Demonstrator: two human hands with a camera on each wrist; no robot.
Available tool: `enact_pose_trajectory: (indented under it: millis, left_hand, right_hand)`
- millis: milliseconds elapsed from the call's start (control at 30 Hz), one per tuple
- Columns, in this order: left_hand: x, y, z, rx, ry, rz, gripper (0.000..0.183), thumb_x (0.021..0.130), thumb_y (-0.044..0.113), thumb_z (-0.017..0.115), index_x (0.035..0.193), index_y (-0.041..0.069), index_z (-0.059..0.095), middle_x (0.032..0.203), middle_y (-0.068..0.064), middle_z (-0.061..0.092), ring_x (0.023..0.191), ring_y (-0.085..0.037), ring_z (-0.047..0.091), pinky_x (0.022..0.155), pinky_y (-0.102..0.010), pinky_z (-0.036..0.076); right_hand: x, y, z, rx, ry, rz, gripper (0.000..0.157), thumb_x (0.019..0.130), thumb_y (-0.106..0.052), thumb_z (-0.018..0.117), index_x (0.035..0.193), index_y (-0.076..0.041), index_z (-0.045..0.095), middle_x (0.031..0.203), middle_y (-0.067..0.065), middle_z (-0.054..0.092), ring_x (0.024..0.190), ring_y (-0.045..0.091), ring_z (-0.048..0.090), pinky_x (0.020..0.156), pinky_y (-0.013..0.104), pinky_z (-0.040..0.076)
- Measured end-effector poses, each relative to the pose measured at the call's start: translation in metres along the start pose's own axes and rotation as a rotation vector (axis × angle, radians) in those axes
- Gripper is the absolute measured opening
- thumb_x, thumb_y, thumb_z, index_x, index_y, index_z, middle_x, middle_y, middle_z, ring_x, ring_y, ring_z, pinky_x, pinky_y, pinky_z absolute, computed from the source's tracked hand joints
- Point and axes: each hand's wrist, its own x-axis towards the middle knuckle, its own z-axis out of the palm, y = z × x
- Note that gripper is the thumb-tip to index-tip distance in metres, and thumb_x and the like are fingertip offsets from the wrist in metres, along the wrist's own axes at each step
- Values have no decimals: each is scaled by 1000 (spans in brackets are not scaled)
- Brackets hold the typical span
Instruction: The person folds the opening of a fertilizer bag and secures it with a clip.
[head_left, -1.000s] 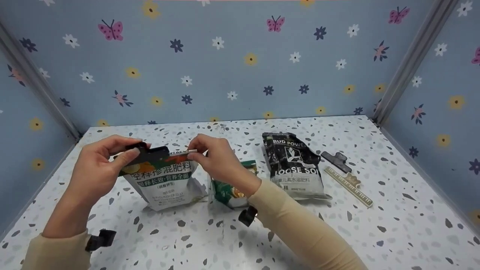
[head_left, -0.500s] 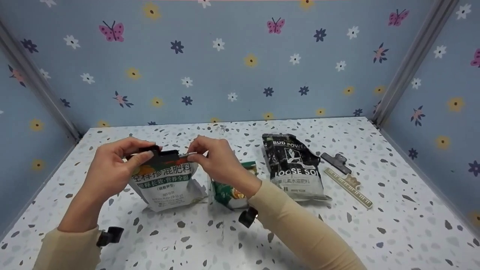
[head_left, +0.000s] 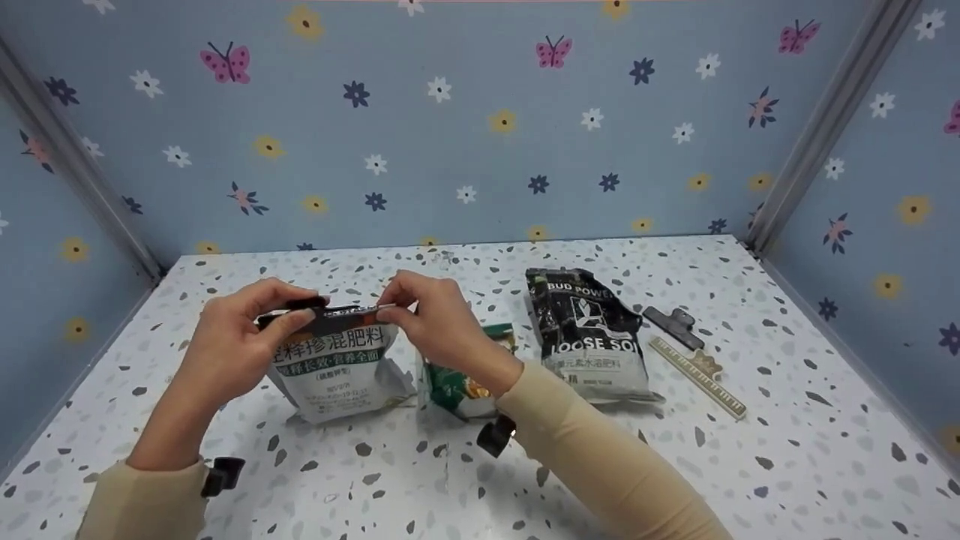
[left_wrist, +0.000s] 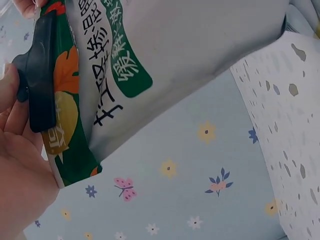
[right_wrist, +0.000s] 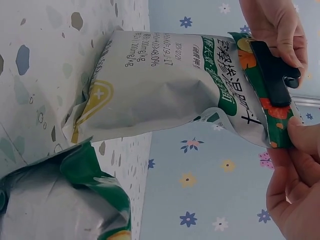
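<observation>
A white and green fertilizer bag stands upright on the table at left of centre in the head view. My left hand pinches the handles of a black clip, whose long bar lies across the coloured top band of the bag. In the left wrist view the clip sits near the middle of that band. My right hand pinches the bag's top right corner between thumb and fingers. The clip's far side is hidden.
Behind my right forearm stands a green and white bag, partly covered. Further right lies a black and grey soil bag. Beside it are a dark clip and a gold clip. Patterned walls enclose the table's back and sides.
My left hand has moved right with the clip along the bag's top edge, and the clip now sits lower on it. My right hand has stayed at the corner.
</observation>
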Motion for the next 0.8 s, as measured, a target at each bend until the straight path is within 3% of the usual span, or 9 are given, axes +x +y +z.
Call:
enact_pose_trajectory:
  millis: [67,133,233,300,400,567,700,800]
  left_hand:
    - [0,1,1,15,6,24,20,97,19,67,115,13,70,114,-2,70,96,-17,66,75,-22,51]
    - [0,1,2,32,6,51,20,97,18,66,116,11,69,122,-5,69,112,-27,61,92,-36,49]
    - [0,1,1,68,-4,87,21,98,19,66,116,9,67,132,-10,63,133,-46,42,109,-61,28]
    - [0,0,0,78,-14,101,21,97,20,66,116,9,66,136,-12,60,140,-54,27,112,-68,11]
    - [0,-1,-1,89,-27,110,24,97,22,66,118,9,65,138,-13,59,140,-56,24,113,-67,8]
    - [1,-3,1,105,-27,126,29,98,24,65,123,9,63,136,-12,61,134,-45,43,118,-56,11]
    - [1,-4,2,108,-24,119,32,99,26,64,126,11,63,127,-14,65,129,-43,49,117,-57,13]
    - [-1,-5,0,115,-19,92,34,98,31,65,127,12,62,123,-13,66,123,-40,53,109,-61,28]
  right_hand:
    - [0,0,1,4,2,-8,5,94,-12,70,91,-13,66,87,-6,71,77,3,65,66,21,50]
    - [0,0,1,11,4,-13,6,93,-11,70,90,-11,66,86,-6,71,76,5,66,66,21,50]
    - [1,0,2,11,7,-17,6,93,-10,70,89,-10,66,85,-6,70,75,7,67,65,21,50]
    - [0,0,3,11,8,-17,6,93,-10,71,89,-10,66,85,-6,70,74,7,66,65,21,50]
    - [0,1,3,13,11,-14,6,93,-10,70,89,-10,66,85,-7,70,76,4,66,66,21,49]
    - [-1,2,2,30,11,-8,5,93,-11,70,91,-11,66,87,-5,71,79,5,66,67,23,48]
    - [-1,3,1,32,10,-22,5,93,-13,70,94,-10,67,89,-4,71,82,6,66,72,22,51]
    - [-1,3,1,31,2,-28,5,94,-14,70,96,-10,67,90,-4,71,84,5,65,73,22,51]
